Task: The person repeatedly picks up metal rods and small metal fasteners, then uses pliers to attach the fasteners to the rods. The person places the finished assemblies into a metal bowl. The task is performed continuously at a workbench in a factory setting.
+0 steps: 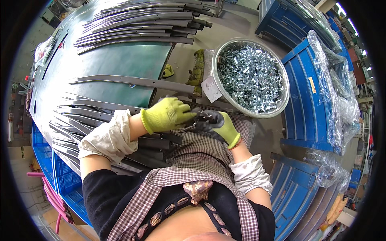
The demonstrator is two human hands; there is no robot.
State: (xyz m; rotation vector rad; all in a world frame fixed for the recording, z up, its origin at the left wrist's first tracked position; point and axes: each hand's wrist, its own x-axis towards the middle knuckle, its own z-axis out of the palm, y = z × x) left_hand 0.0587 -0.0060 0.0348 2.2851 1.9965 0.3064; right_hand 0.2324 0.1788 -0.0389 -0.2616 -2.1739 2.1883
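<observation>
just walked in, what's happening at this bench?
A person in yellow-green gloves works over their lap. The left hand and right hand meet on a small dark metal part, pinched between them. A round metal basin of shiny silver clips sits just ahead, and long curved grey metal strips lie on the green table.

Both gloved hands are meeting at mid-frame: the left hand [167,114] is curling its fingers inward toward three o'clock, while the right hand [219,126] is closing toward nine o'clock, forearms bent, sleeves bunched above the wrists.
</observation>
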